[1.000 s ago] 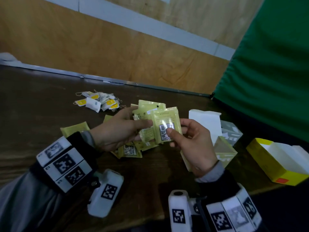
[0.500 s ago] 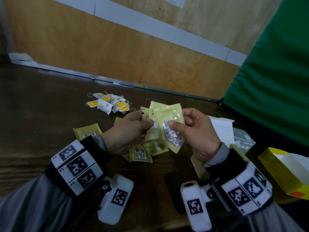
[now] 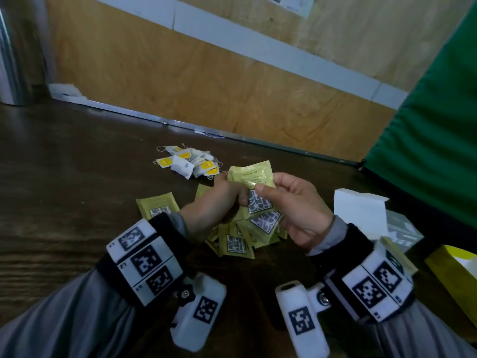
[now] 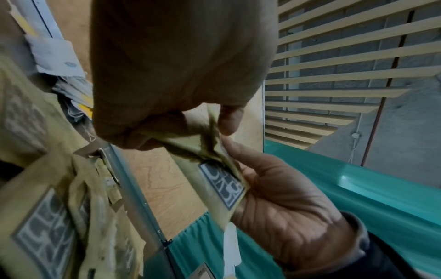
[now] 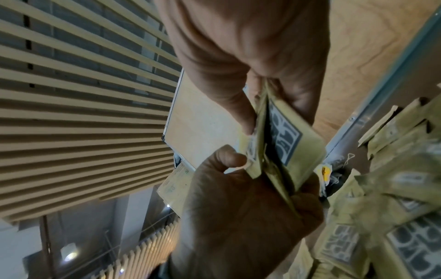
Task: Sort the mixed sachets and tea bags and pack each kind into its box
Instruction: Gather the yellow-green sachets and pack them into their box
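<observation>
Both hands pinch a small stack of pale green foil sachets [image 3: 254, 188] above the dark wooden table [image 3: 64, 177]. The right hand [image 3: 296, 210] curls round it, thumb on front; the left hand [image 3: 214, 205] grips its left edge. The top sachet's small print is too blurred to read. More sachets [image 3: 235, 244] lie below the hands.

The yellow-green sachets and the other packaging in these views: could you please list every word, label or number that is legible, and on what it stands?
"CHAMOMILE", it seems, though small and upside down: on the top sachet held by both hands.
Patterned panels on the sachets: no letters can be made out.
Tea bag tags: too small to read.
Wall papers: blurred.
Wristband squares: coded markers, no words.
</observation>
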The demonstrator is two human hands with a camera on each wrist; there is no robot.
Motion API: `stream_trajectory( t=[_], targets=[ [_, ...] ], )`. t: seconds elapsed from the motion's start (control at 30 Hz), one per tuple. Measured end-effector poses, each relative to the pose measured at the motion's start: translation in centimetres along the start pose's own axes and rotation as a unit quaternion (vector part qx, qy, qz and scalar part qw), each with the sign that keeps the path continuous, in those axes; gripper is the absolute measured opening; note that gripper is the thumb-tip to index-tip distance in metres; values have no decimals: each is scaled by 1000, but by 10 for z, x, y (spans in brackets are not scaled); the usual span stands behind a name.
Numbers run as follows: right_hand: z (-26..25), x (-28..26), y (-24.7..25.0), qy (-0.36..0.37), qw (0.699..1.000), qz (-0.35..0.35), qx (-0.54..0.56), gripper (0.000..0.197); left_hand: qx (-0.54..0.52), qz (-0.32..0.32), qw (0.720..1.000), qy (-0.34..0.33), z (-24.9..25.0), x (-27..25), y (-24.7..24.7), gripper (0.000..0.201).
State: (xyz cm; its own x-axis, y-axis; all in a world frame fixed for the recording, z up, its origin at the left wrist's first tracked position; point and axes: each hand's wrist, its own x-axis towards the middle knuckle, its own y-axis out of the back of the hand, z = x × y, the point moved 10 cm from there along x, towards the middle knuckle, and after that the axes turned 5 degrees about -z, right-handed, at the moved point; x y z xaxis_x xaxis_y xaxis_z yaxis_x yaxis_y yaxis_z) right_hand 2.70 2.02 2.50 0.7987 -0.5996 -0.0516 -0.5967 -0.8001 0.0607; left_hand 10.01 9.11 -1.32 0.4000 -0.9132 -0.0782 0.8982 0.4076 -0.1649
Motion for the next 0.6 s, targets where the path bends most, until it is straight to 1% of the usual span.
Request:
stream_trajectory(
  t=[0.07, 0.1, 0.13, 0.2, 0.3, 0.33, 0.43, 0.53, 0.6],
  targets=[
    [1, 1, -4, -15, 1000, -15, 14, 15, -5, 21, 1000, 10, 1, 8, 3, 94],
    [1, 1, -5, -21, 999, -17, 28, 14, -19, 26, 999, 21, 0, 11, 3, 95],
    [1, 1, -5, -26, 999, -16, 40, 12, -14, 18, 999, 29, -2, 12, 2, 91],
    [4, 2, -4, -37, 998, -12, 55, 11, 25, -14, 999, 37, -5, 9, -1, 83],
    [3, 2, -4, -45, 996, -15, 78, 6, 77, -42, 996, -1, 1, 9, -5, 95],
    [1, 3, -3, -40, 996, -12, 79, 4, 79, -42, 996, -21, 5, 10, -5, 94],
    [-6, 4, 4, -12, 998, 12, 65, 3, 77, -53, 993, -70, 16, 7, -7, 75],
    [-10, 4, 10, 11, 998, 28, 58, 3, 70, -84, 990, -90, 22, 6, -9, 68],
    [-12, 4, 13, 24, 998, 39, 43, 3, 74, -112, 987, -89, 22, 4, -13, 65]
  ],
)
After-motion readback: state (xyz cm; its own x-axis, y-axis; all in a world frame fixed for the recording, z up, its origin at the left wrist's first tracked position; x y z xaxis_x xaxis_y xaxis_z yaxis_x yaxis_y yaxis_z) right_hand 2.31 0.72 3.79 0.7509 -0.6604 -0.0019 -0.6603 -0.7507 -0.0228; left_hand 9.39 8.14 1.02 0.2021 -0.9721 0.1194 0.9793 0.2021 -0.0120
